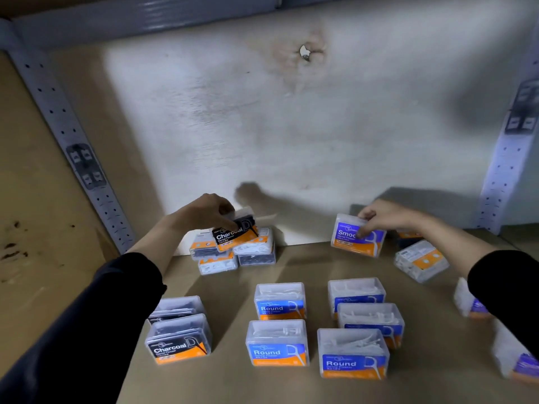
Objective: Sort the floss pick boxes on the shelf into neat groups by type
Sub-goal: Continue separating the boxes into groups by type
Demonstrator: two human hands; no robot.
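The right sleeve (507,284) hides most of a purple box (469,301); another purple box (522,360), blurred, leaves the right edge.

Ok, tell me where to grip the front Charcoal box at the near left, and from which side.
Grip the front Charcoal box across its two short ends, coming from above. It stands upright with its top clear, but another box sits close behind, so a front-to-back pinch looks cramped.
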